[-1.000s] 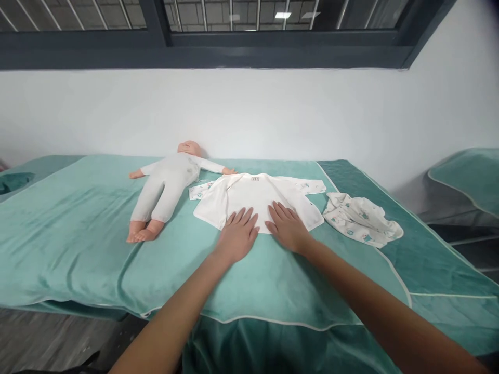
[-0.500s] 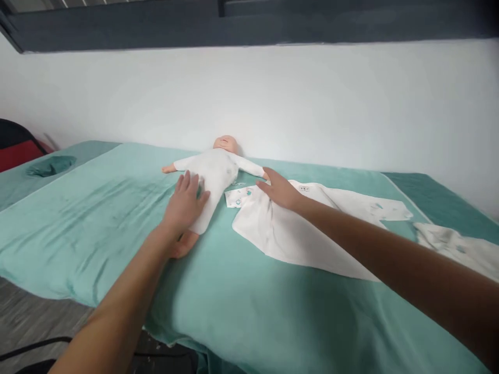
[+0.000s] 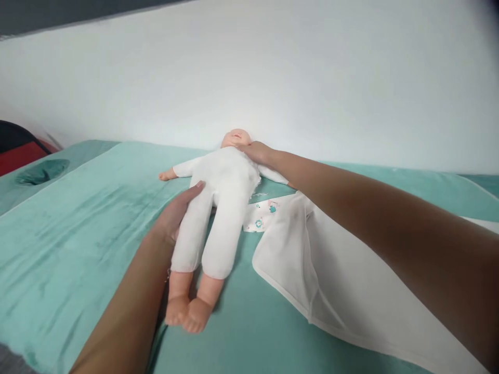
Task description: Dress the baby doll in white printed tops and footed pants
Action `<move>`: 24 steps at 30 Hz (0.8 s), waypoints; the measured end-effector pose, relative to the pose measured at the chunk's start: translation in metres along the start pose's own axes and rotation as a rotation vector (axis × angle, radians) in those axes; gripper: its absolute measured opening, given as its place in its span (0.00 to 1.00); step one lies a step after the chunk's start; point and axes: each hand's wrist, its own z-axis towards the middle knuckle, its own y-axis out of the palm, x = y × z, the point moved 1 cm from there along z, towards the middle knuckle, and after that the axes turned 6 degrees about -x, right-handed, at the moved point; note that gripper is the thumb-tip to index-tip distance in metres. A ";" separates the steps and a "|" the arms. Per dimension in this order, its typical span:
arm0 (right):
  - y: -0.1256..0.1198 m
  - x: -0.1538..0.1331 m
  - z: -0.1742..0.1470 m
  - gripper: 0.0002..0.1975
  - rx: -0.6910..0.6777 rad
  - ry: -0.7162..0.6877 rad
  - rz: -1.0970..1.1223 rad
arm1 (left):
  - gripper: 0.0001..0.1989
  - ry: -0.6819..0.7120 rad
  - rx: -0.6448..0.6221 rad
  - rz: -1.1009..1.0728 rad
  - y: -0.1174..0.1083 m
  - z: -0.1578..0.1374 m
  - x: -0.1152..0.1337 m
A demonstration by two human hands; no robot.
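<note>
A baby doll [image 3: 228,179] with a white cloth body lies on its back, its head toward the wall and its bare feet toward me. My left hand [image 3: 175,213] grips it at the hip on the left side, thumb on top and the other fingers hidden underneath. At the neck and shoulder on the right, my right hand [image 3: 257,151] holds the doll, its fingers partly hidden behind the neck. Beside the doll lies a spread white baby garment [image 3: 288,259] with a printed sleeve end [image 3: 261,215]; my right forearm crosses above it.
The doll and garment rest on a padded bed with a teal cover [image 3: 97,208], which has a hole [image 3: 42,172] at its left end. A white wall [image 3: 195,83] stands behind. A red and black item [image 3: 21,143] is at the far left.
My right hand has moved from above the garment to the doll's neck. My left hand has gone from over the doll's leg to its hip. The view has come closer and the legs are uncovered.
</note>
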 end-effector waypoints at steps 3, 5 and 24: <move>-0.014 -0.012 -0.012 0.24 -0.066 0.070 0.073 | 0.19 0.118 -0.009 -0.031 0.014 -0.011 0.009; -0.033 -0.020 -0.026 0.24 -0.090 0.073 0.122 | 0.18 0.175 -0.039 -0.033 0.028 -0.022 0.015; -0.216 0.078 -0.272 0.36 0.196 0.309 -0.158 | 0.35 0.100 -0.446 -0.116 0.255 -0.089 -0.108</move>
